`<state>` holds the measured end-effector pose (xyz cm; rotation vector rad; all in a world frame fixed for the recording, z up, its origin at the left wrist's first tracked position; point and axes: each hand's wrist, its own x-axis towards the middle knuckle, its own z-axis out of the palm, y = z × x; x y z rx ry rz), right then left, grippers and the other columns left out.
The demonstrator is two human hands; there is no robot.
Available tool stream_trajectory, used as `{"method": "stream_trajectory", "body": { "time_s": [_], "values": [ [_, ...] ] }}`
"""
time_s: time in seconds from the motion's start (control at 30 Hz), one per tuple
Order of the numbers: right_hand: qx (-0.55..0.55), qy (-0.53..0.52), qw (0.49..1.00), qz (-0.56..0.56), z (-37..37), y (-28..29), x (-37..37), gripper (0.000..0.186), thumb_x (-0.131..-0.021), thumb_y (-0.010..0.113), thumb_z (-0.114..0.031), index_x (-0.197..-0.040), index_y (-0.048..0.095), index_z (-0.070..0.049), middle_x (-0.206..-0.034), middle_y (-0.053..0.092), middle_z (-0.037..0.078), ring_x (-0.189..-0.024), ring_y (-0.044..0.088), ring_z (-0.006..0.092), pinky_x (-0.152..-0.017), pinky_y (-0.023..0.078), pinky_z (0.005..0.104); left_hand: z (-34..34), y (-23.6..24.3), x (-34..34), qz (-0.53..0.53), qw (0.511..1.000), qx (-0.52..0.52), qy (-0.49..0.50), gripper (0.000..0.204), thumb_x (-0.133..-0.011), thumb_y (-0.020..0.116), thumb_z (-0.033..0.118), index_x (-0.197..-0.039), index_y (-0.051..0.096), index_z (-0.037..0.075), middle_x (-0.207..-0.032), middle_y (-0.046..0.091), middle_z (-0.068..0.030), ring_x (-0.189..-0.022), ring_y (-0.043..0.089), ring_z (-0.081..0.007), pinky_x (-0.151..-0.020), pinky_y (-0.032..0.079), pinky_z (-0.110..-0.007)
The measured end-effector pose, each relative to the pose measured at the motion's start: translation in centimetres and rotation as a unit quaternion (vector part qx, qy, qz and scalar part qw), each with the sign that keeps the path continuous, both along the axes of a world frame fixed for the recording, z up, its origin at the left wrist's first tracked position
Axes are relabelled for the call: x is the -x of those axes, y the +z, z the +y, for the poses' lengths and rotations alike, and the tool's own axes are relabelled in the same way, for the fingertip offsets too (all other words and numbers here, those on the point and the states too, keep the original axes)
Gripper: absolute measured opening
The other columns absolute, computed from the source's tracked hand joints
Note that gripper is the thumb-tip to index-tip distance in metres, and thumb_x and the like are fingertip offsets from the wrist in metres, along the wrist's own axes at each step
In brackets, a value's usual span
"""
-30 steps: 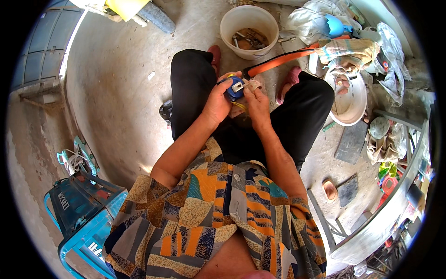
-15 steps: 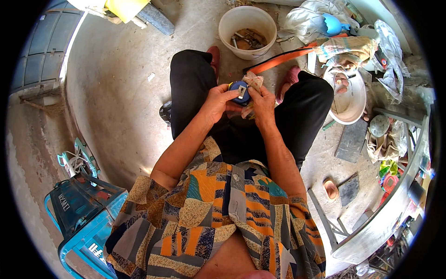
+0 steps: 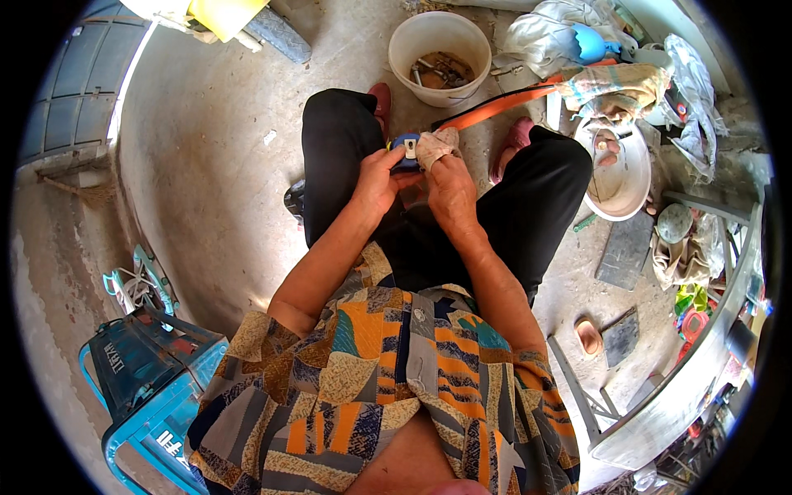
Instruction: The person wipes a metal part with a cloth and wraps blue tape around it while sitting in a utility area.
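Between my knees, my left hand (image 3: 375, 181) grips a blue tape measure (image 3: 406, 147) with a yellow edge and a pale metal clip facing up. My right hand (image 3: 450, 190) has its fingers closed on a crumpled, pale patterned cloth (image 3: 437, 144), pressed against the tape measure's right side. The fingertips of that hand are partly hidden by the cloth. An orange and black curved strip (image 3: 503, 103) lies just beyond both hands.
A white bucket (image 3: 439, 33) holding metal pieces stands ahead. On the right are a white basin (image 3: 617, 198), sacks (image 3: 615, 87), dark slabs (image 3: 623, 252) and a bench (image 3: 660, 400). A teal chair-like object (image 3: 148, 371) is at lower left, yellow items (image 3: 223, 12) at upper left.
My right hand has shifted the cloth from hanging around the tape measure to a bunch at its upper right. The tape measure has turned and moved slightly, staying in my left hand.
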<state>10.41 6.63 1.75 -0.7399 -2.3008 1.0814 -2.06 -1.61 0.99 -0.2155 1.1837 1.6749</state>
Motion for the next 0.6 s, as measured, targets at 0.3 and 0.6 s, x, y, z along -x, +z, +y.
{"method": "stream_trajectory", "body": {
  "time_s": [0.3,0.6],
  "values": [
    [-0.038,0.005,0.998,-0.057,0.1,0.3,0.0,0.034,-0.074,0.053,-0.001,-0.107,0.061,-0.002,-0.099,0.059,0.017,-0.094,0.055,0.0364,-0.081,0.046,0.0421,0.0,-0.5,0.2,0.000,1.000,-0.015,-0.020,0.024,-0.089,0.053,0.012,-0.108,0.054,-0.003,-0.103,0.061,-0.0157,-0.095,0.061,-0.0284,-0.083,0.053,-0.048],
    [0.012,0.000,0.999,-0.035,1.2,0.7,-0.2,0.041,-0.078,0.047,0.000,-0.117,0.058,-0.009,-0.109,0.059,0.016,-0.099,0.056,0.0361,-0.082,0.046,0.0419,-0.2,0.2,-0.4,0.004,0.997,0.007,-0.080,0.023,-0.089,0.053,0.010,-0.108,0.053,-0.003,-0.103,0.061,-0.0152,-0.094,0.062,-0.0279,-0.081,0.054,-0.048]
  ]
}}
